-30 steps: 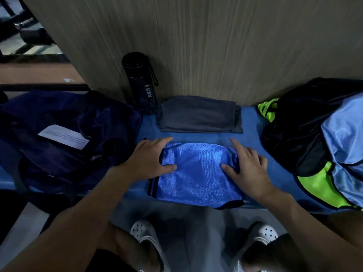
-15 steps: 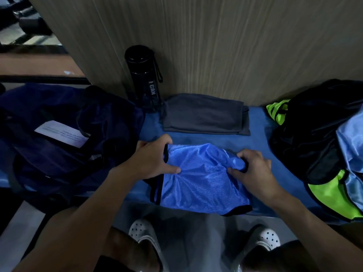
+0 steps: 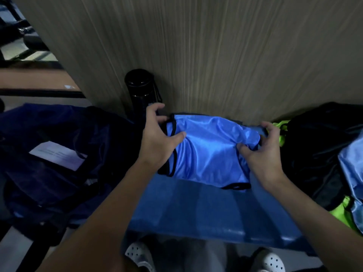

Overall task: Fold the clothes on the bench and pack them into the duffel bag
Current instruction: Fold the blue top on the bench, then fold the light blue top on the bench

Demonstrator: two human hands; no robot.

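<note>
A folded shiny blue garment [image 3: 210,150] with black trim is held above the back of the blue bench [image 3: 206,211], close to the wooden wall. My left hand [image 3: 157,140] grips its left edge, thumb on top. My right hand [image 3: 261,152] pinches its right edge. The grey folded garment seen earlier is hidden beneath the blue one. The dark navy duffel bag [image 3: 59,158] lies at the left, with a white label [image 3: 57,155] on it.
A black bottle [image 3: 142,91] stands against the wall behind my left hand. At the right lies a heap of unfolded clothes [image 3: 322,150] in black, neon green and light blue. White shoes [image 3: 139,256] show below the bench edge.
Both hands went from pressing the blue garment flat on the bench front to gripping its ends and carrying it back toward the wall, over the grey folded garment.
</note>
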